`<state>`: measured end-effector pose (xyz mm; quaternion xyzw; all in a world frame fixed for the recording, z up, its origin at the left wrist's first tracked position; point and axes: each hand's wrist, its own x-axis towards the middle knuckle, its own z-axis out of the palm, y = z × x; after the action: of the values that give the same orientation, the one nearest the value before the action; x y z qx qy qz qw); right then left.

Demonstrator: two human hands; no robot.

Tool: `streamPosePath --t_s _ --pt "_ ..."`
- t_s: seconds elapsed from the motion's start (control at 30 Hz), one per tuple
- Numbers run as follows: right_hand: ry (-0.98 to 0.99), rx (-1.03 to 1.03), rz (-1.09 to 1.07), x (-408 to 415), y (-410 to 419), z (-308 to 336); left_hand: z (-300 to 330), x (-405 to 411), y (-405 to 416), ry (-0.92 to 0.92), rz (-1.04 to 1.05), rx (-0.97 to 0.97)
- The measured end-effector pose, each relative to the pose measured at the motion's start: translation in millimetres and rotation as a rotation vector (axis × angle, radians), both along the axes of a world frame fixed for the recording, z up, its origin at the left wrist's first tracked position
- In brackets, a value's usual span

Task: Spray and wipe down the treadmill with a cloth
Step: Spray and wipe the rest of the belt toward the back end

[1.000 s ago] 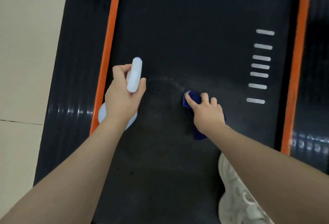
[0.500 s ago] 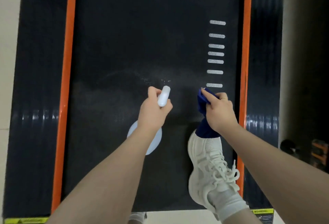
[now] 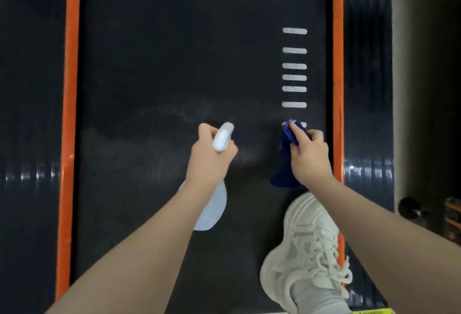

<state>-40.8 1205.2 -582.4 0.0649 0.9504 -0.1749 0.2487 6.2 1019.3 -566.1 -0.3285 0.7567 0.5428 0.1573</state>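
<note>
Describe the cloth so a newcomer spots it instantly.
Find the black treadmill belt and follow its right orange stripe down to the right hand. The cloth is bunched under it, the only dark blue thing, unlike the white spray bottle.

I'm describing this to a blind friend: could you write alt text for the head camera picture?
Seen from above, a person's left hand grips a white spray bottle while the right hand holds a blue cloth over a black treadmill belt edged by orange strips. A white sneaker stands on the belt, below the cloth.
</note>
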Motion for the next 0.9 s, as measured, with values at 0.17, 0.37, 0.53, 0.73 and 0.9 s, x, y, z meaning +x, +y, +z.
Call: streamPosePath --t_s 0.17,0.37,0.53,0.73,0.9 --pt "0.125 0.001 0.208 -11.4 -77.8 -28.7 9.4 9.6 -53.6 0.127 0.14 -0.032" --pt "0.147 0.022 0.587 4.8 -183.2 -58.7 3.5 -10.8 -91.8 0.314 0.14 -0.118" --pt "0.403 0.083 0.65 -42.5 -154.9 -76.8 -12.0 -23.3 -100.4 0.315 0.183 -0.168" --pt "0.337 0.077 0.6 -13.0 -158.4 -75.3 -17.5 -27.0 -103.9 0.292 0.208 -0.151" --pt "0.237 0.077 0.824 -24.6 -150.2 -68.1 -12.5 -29.5 -98.4 0.262 0.105 -0.143"
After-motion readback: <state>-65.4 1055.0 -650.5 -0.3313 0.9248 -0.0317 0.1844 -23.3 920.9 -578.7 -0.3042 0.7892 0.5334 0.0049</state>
